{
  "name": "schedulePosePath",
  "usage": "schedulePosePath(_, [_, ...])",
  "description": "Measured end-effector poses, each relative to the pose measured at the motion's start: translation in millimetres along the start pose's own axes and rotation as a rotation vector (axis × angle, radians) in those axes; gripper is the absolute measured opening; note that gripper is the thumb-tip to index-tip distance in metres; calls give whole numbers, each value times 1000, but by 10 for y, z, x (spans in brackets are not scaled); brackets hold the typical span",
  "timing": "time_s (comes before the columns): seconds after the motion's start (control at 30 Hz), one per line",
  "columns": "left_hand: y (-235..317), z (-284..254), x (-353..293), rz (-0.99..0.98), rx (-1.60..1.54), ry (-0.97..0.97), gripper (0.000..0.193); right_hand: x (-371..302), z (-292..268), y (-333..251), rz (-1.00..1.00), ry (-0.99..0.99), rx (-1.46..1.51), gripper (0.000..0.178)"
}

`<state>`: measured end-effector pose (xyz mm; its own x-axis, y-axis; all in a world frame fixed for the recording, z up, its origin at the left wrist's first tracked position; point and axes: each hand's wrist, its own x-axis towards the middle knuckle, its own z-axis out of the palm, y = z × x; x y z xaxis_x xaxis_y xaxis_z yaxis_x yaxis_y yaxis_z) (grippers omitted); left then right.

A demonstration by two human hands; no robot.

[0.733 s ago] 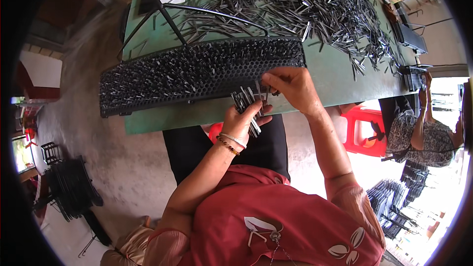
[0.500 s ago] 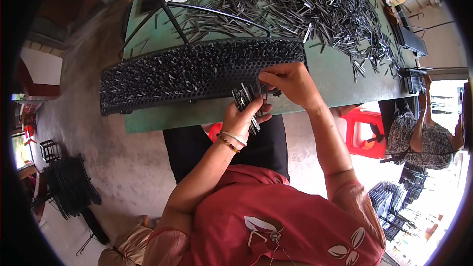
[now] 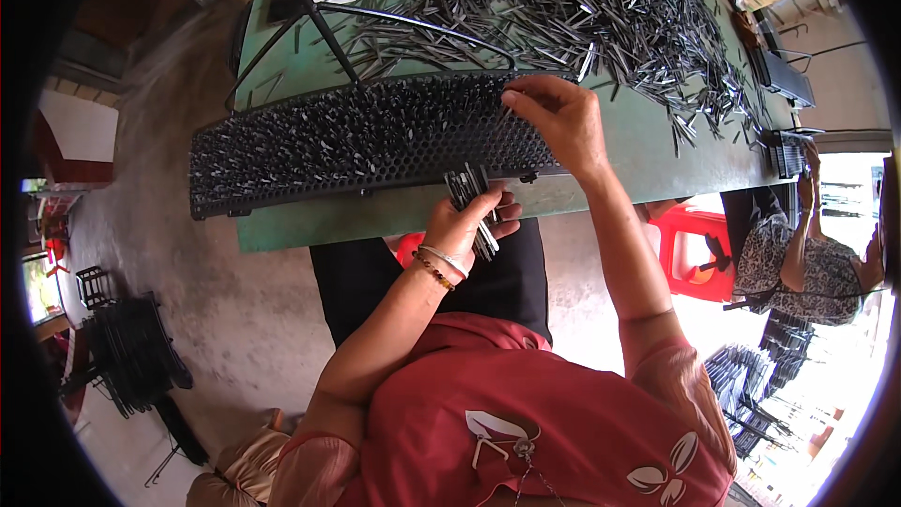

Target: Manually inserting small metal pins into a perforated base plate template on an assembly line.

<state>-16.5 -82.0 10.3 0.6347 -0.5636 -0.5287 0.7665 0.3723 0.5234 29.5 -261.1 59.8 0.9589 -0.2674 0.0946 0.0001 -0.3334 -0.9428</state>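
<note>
A bundle of thin dark strips (image 3: 466, 190) is gripped in my left hand (image 3: 466, 223), just in front of the table's near edge. My right hand (image 3: 561, 122) pinches one slim strip (image 3: 508, 111) over the right part of a long black perforated panel (image 3: 441, 145). Many short strips (image 3: 282, 150) stand upright in the panel's holes across its left and far portions. Bare holes show at its near right portion. Whether the pinched strip touches a hole I cannot tell.
A large heap of loose dark strips (image 3: 601, 9) covers the far side of the green table (image 3: 648, 164). Black metal bars (image 3: 328, 42) rise behind the panel. A red stool (image 3: 683, 249) stands at right, beside another person (image 3: 798, 258) working with their hands.
My right hand has moved up and away from the bundle, carrying a strip over the panel. My left hand stays nearly in place with the bundle.
</note>
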Motion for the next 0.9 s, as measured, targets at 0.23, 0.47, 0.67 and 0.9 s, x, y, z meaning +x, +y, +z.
schedulePosePath(0.23, [-6, -31, 3, -26, -16, -24, 22, 31, 89, 162, -104, 25, -101, 18])
schedulePosePath(0.47, [-2, -30, 8, -41, -27, -25, 22, 26, 79, 186, -77, 18, -68, 17])
schedulePosePath(0.67, [8, -28, 3, -52, -8, -41, 23, 59, 46, 209, -204, -23, -117, 16])
schedulePosePath(0.9, [15, -25, -24, -27, 17, -15, 15, 57, 45, 217, -312, -83, -195, 15])
